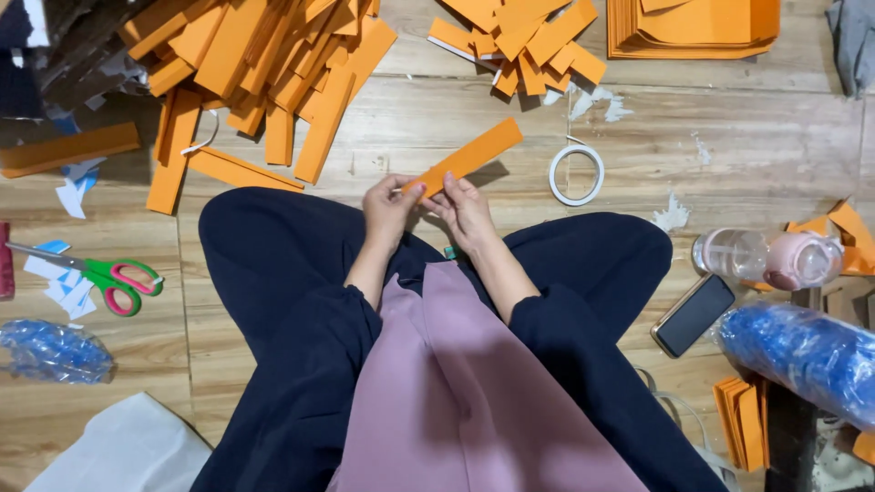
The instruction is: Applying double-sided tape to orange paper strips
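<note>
Underfoot, a pale wooden plank floor (756, 146) serves as the work surface, and a person sits on it cross-legged in dark trousers and a mauve top. Heaps of cut orange paper strips (264, 64) spread across the upper left, a smaller heap of orange strips (519, 41) lies at top centre, and a neat stack of uncut orange sheets (693, 27) sits at the upper right. A white ring of double-sided tape (576, 174) lies flat on the planks just right of the hands. To the left rest scissors with green and pink handles (105, 275) among small white paper scraps. On the right are a clear water bottle with a pink cap (770, 258), a black phone lying face up (694, 315) and a blue plastic-wrapped roll (802, 351).

Both hands meet above the lap, in front of the knees. The left hand (387, 208) curls its fingers closed around the near end of a long flat orange paper strip (474, 157), thumb on top. The right hand (467, 208) pinches the same end from the other side, fingertips pressed on the paper. The strip slants up and to the right, away from the body, its far end free above the floor, near the tape ring but apart from it.
</note>
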